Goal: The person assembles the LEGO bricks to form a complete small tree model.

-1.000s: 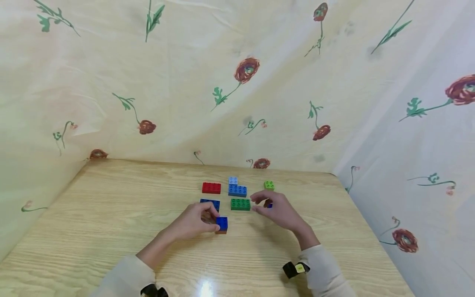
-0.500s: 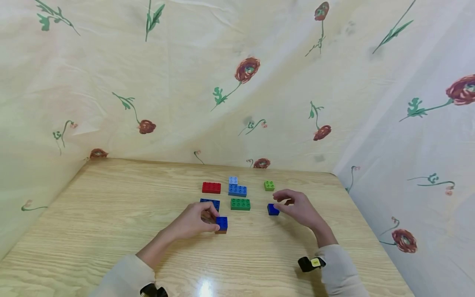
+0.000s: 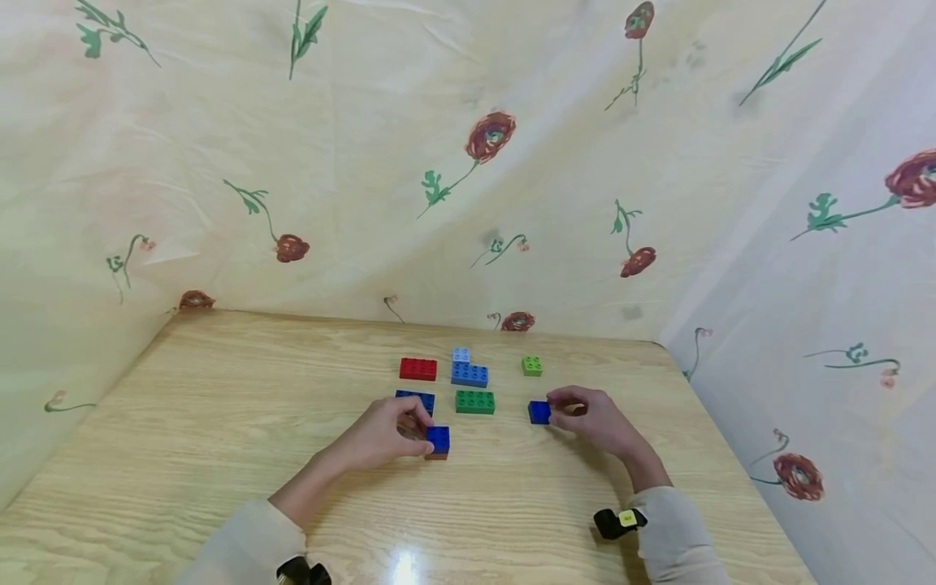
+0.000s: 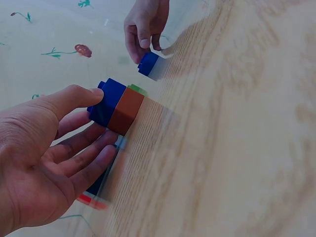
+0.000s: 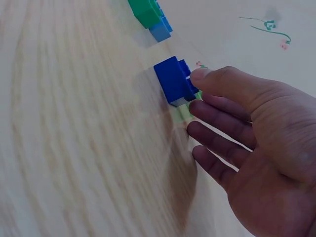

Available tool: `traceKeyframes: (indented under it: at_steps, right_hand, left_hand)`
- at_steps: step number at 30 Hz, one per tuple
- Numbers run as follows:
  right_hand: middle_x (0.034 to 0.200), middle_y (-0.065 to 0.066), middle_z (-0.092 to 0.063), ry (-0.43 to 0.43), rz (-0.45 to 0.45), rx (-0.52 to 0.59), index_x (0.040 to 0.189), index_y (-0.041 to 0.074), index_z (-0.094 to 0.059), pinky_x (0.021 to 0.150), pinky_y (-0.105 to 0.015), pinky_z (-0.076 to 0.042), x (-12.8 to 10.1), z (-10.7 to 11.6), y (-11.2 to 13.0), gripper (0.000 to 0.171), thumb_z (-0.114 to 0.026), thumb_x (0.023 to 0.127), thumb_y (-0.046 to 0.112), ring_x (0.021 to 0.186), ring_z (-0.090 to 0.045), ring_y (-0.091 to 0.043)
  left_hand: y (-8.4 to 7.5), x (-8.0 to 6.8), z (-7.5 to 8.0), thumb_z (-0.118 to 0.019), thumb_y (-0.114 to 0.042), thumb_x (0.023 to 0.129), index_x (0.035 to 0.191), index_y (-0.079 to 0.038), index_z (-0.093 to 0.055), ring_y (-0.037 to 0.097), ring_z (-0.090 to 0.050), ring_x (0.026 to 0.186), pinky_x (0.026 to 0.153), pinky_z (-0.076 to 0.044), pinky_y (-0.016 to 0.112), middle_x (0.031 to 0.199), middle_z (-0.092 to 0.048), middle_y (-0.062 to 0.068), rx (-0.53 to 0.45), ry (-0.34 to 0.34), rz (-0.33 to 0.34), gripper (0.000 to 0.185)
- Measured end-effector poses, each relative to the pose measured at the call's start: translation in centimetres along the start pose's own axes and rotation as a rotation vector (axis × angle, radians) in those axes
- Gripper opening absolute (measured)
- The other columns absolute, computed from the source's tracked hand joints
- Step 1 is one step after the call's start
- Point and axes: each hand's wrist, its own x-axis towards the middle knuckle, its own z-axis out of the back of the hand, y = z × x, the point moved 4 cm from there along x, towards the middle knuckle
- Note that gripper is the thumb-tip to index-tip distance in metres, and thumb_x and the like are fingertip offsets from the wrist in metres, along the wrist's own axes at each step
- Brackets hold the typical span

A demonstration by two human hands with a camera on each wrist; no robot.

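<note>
From the head camera we are seeing the left hand [image 3: 380, 439] covering part of the dark blue flat brick [image 3: 415, 400] behind it and hiding the near side of the blue-on-brown stacked bricks [image 3: 438, 443]; the fingers are curling towards that stack with thumb and forefinger touching it, though we cannot tell here how firmly they are gripping. The right hand [image 3: 595, 418] is resting on the wooden table [image 3: 219, 422] with its fingertips at the small dark blue brick [image 3: 539, 412]; the contact itself is too small for us to make out. Beyond are lying a red brick [image 3: 418, 369], a blue brick pair [image 3: 466, 370], a green brick [image 3: 474, 401] and a lime brick [image 3: 531, 366], all apart from both hands.

At the left wrist we are finding the view tilted and the lower bricks blurred; the left hand [image 4: 44, 158] is lying half open, its thumb resting on the blue top of the stacked bricks [image 4: 117, 107], the other fingers loosely spread beside it.

At the right wrist the table is smearing with blur; the right hand [image 5: 252, 143] is standing mostly open, thumb tip touching the small dark blue brick [image 5: 173, 81], fingers relaxed just beside it, not closing round it.
</note>
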Motion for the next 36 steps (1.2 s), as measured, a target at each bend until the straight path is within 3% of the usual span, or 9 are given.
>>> traceKeyframes:
  at_steps: [15,22,36]
  right_hand:
    - [0.116,-0.007,-0.067,-0.008,0.007,-0.051,0.119,0.014,-0.065,0.088,-0.035,-0.052,0.4,-0.6,-0.4,0.035,-0.072,0.087,0.025,0.107,-0.060,-0.023]
    - [0.112,-0.004,-0.068,-0.048,-0.040,-0.060,0.113,0.018,-0.068,0.084,-0.030,-0.052,0.2,-0.8,-0.1,0.030,-0.074,0.084,0.026,0.101,-0.062,-0.019]
    - [0.108,0.000,-0.069,-0.072,0.053,-0.053,0.112,0.018,-0.068,0.077,-0.024,-0.049,-1.0,-1.7,3.6,0.029,-0.074,0.085,0.025,0.099,-0.059,-0.023]
  left_hand:
    - [-0.1,0.0,0.1,-0.078,-0.025,0.081,0.100,-0.019,-0.062,0.012,-0.066,0.091,0.079,-0.056,0.022,0.101,-0.066,-0.001,0.005,0.000,0.004,0.026]
    - [0.0,0.0,0.0,-0.078,-0.025,0.081,0.100,-0.019,-0.062,0.011,-0.067,0.091,0.079,-0.056,0.021,0.102,-0.066,-0.001,0.008,0.007,0.017,0.026]
    - [-0.3,-0.1,0.0,-0.078,-0.019,0.081,0.104,-0.011,-0.062,0.015,-0.066,0.093,0.079,-0.056,0.023,0.104,-0.067,0.005,-0.017,-0.005,0.015,0.028]
